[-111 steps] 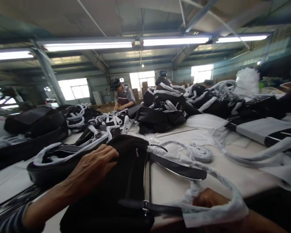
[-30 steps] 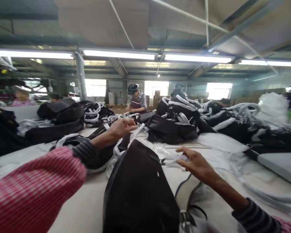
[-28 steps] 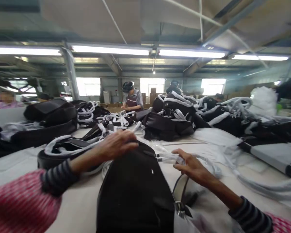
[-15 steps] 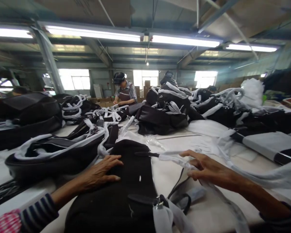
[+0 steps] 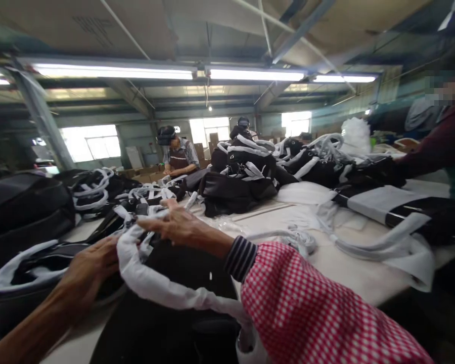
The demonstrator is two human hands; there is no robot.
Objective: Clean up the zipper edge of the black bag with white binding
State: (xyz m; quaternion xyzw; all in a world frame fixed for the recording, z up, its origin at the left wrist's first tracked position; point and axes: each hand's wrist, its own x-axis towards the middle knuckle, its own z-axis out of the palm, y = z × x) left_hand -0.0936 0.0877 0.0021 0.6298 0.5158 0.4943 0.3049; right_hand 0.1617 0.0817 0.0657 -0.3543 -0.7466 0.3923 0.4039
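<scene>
A black bag (image 5: 167, 323) lies in front of me. Over it curves a bag handle (image 5: 155, 285) wrapped in white paper, running from the bag's lower right up to my hands. My left hand (image 5: 93, 265) is closed at the handle's upper left end, its fingertips partly behind the wrapping. My right hand (image 5: 182, 227) reaches across the bag from the right. Its thumb and fingers are bent around the same end of the handle, and the exact grip is partly hidden. Left of my left hand lies another black bag (image 5: 7, 308) with a white-wrapped handle.
Black bags with wrapped straps form a pile (image 5: 238, 187) at mid-table. A large black bag (image 5: 26, 207) stands at left. White wrapped straps (image 5: 360, 247) lie on the pale table (image 5: 258, 275) at right. One co-worker (image 5: 180, 154) is across the table; another person's sleeve (image 5: 436, 134) shows at right.
My right hand has carried the wrapped handle leftward across the bag. My left hand has left the bag's surface and moved left to the handle's end. The view has turned rightward.
</scene>
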